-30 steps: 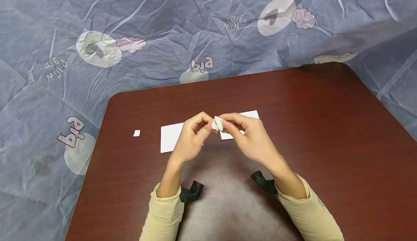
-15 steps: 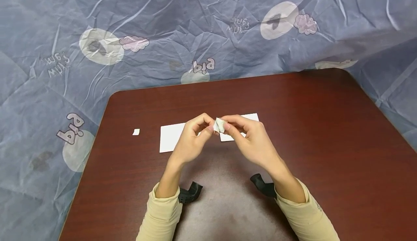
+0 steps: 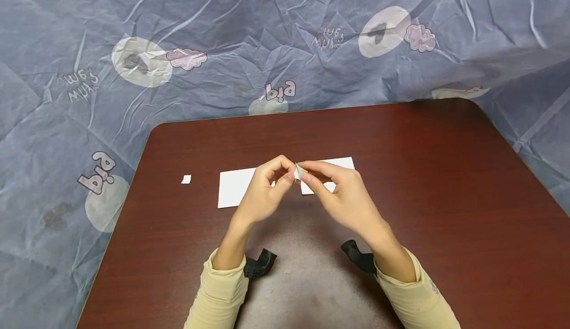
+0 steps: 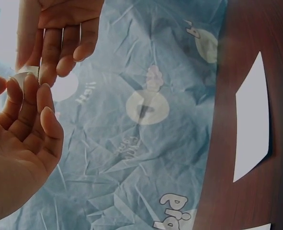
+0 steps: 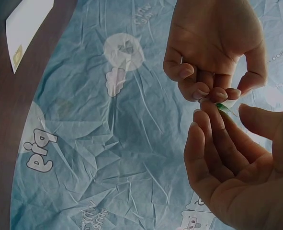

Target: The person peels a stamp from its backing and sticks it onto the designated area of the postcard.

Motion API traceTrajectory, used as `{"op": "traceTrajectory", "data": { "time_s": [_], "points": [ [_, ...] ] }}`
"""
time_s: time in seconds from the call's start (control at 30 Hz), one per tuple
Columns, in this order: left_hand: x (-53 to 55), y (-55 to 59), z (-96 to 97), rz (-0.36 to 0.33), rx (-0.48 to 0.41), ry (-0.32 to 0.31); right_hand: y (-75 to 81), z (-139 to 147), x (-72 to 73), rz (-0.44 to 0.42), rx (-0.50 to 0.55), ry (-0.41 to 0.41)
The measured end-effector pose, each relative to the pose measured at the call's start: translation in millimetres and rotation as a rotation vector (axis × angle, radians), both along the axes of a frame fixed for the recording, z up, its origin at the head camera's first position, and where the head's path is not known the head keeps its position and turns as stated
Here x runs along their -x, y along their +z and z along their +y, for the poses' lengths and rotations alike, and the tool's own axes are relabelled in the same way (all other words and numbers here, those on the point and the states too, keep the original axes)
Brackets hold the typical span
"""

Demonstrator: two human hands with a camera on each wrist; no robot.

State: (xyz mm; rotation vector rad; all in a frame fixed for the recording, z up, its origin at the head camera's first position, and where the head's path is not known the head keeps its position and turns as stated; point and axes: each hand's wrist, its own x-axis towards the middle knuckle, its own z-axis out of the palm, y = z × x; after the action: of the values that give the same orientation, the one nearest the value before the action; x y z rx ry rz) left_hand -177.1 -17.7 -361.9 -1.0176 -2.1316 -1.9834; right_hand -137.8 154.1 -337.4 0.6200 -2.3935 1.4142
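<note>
In the head view both hands are raised over the table, meeting around a small piece of white paper (image 3: 298,171). A bit of green (image 5: 221,107) shows on this piece in the right wrist view. My left hand (image 3: 262,193) pinches its left side between thumb and forefinger. From the other side, my right hand (image 3: 347,193) has thumb and forefinger at its right edge, fingertips close to the left ones. Most of the paper is hidden behind the fingers. Behind the hands lie two white cards, a left card (image 3: 232,189) and a right card (image 3: 343,163), both partly covered.
A tiny white paper scrap (image 3: 186,179) lies toward the left of the dark red wooden table (image 3: 445,195). Black curved mounts, a left mount (image 3: 261,263) and a right mount (image 3: 358,257), stick out at the wrists. A blue printed sheet (image 3: 222,62) hangs behind the table.
The right fingers have edged closer to the left ones, and the paper between them now looks narrower, turned more edge-on. The head view has shifted slightly; the cards and scrap stay put.
</note>
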Motion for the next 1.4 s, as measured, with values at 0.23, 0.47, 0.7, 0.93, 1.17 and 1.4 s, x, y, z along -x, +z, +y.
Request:
{"op": "traceTrajectory", "data": {
  "time_s": [0.23, 0.47, 0.7, 0.93, 1.17, 1.4],
  "points": [
    [0.1, -0.4, -0.3, 0.01, 0.027, 0.014, -1.8, -0.5, 2.0, 0.035, -0.035, -0.027],
    [1.3, -2.8, -1.3, 0.016, 0.054, 0.021, -3.5, -1.9, 1.9, 0.064, -0.055, -0.038],
    [2.1, -3.7, -2.1, 0.01, 0.049, 0.013, -4.8, -2.7, 1.7, 0.11, -0.085, -0.054],
    [2.0, -2.4, -3.3, -0.001, 0.047, 0.017, -5.8, -2.3, 3.1, 0.148, -0.054, -0.07],
    [3.2, -0.8, -5.4, -0.016, 0.005, 0.014, -7.1, -2.8, 3.5, 0.158, 0.008, -0.106],
    [4.3, -0.8, -8.3, -0.001, -0.026, 0.008, -7.7, -3.1, 5.2, 0.165, 0.066, -0.103]
  ]
}}
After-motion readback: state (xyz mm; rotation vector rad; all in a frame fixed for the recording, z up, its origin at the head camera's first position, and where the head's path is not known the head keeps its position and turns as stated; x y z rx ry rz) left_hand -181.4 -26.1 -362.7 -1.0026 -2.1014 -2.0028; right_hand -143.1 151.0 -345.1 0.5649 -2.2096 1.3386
